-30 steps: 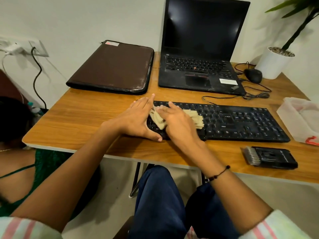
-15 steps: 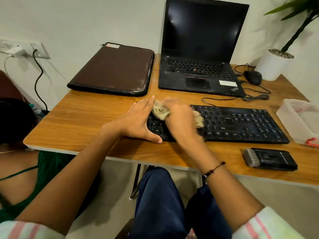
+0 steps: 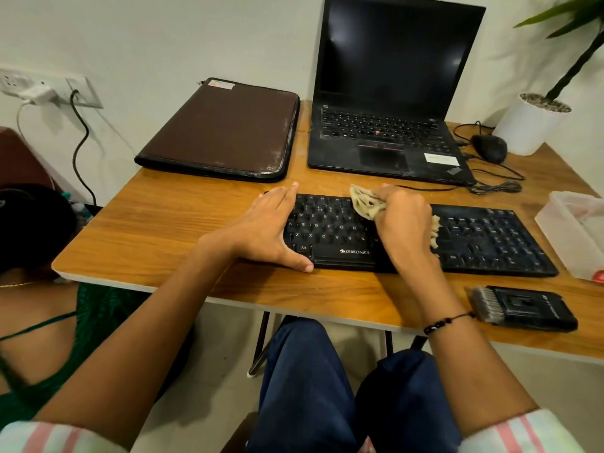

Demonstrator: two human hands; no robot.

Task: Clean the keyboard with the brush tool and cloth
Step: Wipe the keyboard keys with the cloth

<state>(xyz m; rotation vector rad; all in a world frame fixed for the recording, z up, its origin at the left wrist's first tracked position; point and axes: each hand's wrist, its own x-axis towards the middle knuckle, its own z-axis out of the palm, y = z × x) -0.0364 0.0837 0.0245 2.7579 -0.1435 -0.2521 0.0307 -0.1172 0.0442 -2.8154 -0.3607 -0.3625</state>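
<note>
Beige cloth [image 3: 364, 204] is bunched in the right hand [image 3: 403, 220], which grips it over the keyboard [image 3: 483, 238] middle. The left hand [image 3: 268, 227] lies flat, steadying the left end. The brush tool [image 3: 523, 307] rests aside on the desk [image 3: 170, 237], so wiping seems under way, with the right half probably left.

"ZEBRONICS" on keyboard [image 3: 343, 253] front edge, "Alt" key

Laptop [image 3: 389, 125] behind keyboard [image 3: 483, 240] — folder [image 3: 225, 132] to its left, brush tool [image 3: 523, 307] front-right.

Right hand [image 3: 403, 223] hides keyboard [image 3: 490, 240] middle; cloth [image 3: 364, 204] mostly covered.
</note>
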